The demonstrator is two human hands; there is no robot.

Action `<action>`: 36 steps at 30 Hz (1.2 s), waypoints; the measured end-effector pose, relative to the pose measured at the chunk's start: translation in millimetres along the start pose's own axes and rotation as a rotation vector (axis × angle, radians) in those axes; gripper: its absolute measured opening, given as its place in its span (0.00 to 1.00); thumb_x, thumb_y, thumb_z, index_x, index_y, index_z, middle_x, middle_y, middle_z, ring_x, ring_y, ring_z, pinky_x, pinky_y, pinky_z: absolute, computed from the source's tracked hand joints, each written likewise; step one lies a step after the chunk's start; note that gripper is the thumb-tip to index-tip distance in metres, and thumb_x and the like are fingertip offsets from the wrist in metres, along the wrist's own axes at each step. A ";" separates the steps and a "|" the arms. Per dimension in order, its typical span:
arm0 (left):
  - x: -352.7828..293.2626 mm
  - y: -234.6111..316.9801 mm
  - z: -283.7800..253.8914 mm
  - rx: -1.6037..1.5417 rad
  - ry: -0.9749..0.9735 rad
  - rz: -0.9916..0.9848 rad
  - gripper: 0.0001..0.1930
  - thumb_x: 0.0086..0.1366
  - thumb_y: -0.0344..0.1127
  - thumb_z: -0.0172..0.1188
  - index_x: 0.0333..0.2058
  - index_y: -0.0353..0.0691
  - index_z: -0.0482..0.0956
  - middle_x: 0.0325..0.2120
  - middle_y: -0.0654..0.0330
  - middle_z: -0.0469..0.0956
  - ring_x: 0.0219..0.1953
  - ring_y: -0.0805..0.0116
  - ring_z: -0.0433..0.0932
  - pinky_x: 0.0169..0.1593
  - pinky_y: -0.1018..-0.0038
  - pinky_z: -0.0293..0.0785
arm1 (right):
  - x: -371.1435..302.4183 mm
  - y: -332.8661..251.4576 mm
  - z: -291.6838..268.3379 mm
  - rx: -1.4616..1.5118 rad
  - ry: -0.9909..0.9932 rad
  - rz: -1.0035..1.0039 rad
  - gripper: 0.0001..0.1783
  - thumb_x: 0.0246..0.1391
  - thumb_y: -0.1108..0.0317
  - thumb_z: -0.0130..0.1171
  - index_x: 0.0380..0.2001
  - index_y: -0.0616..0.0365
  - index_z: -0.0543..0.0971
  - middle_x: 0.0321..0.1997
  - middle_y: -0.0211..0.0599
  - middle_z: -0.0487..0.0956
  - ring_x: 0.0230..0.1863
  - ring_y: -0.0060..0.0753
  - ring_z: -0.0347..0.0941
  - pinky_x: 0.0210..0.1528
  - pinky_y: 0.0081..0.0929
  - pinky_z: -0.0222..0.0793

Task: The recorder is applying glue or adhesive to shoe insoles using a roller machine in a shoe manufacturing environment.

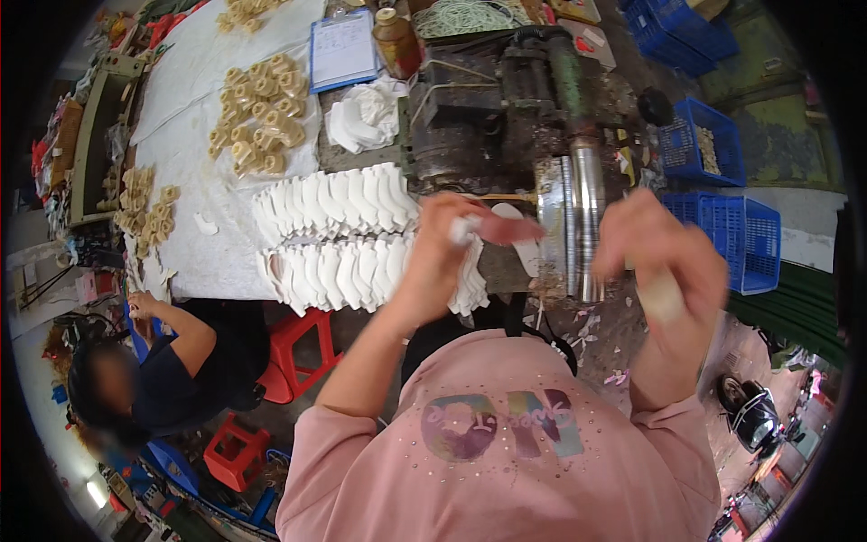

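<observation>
My left hand (442, 253) is raised in front of a dark metal machine (506, 99) and grips a pale, flat curved piece (506, 228) near the machine's shiny rollers (582, 217). My right hand (664, 262) is blurred to the right of the rollers and closes around a cream-coloured piece (664, 296). Two rows of overlapping white curved pieces (334, 239) lie on the white-covered table just left of my left hand.
Heaps of beige moulded pieces (257, 113) lie on the white table (194, 163). A blue clipboard (343, 50), a brown bottle (396, 38) and white rags (361, 117) are behind. Blue crates (745, 239) stand right. Another person (172, 370) sits lower left by red stools (298, 348).
</observation>
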State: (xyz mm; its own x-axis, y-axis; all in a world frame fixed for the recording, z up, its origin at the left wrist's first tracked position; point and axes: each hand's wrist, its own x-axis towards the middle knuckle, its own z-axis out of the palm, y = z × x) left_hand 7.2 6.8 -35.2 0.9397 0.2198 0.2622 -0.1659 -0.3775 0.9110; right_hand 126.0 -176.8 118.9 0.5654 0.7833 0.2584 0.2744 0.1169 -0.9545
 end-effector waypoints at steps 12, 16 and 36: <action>-89.5 -177.9 -191.9 1.067 0.023 -0.340 0.27 0.44 0.16 0.50 0.47 0.40 0.68 0.48 0.54 0.64 0.44 0.47 0.66 0.44 0.57 0.65 | 34.7 -75.9 42.4 0.372 -0.452 -0.203 0.08 0.52 0.71 0.52 0.34 0.63 0.75 0.32 0.39 0.76 0.34 0.32 0.70 0.40 0.30 0.65; -101.9 -171.1 -182.6 1.026 -0.187 -0.423 0.23 0.46 0.16 0.49 0.44 0.39 0.69 0.47 0.55 0.65 0.43 0.48 0.66 0.46 0.57 0.65 | 31.7 -81.3 41.8 0.375 -0.446 -0.171 0.08 0.50 0.72 0.52 0.34 0.63 0.75 0.32 0.39 0.75 0.33 0.32 0.71 0.40 0.29 0.65; 11.3 54.3 50.9 -0.927 0.279 -0.145 0.23 0.67 0.33 0.49 0.59 0.38 0.55 0.47 0.59 0.66 0.51 0.71 0.64 0.56 0.74 0.60 | -21.7 94.7 72.5 -0.713 0.360 -0.168 0.10 0.44 0.69 0.60 0.33 0.54 0.77 0.45 0.35 0.70 0.47 0.43 0.61 0.48 0.41 0.53</action>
State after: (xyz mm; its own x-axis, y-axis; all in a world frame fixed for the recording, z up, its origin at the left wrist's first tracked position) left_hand 24.0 -57.0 1.0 0.8846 0.4585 0.0853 -0.3362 0.5002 0.7980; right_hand 83.4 -138.5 12.1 0.6547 0.5312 0.5378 0.7383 -0.2967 -0.6057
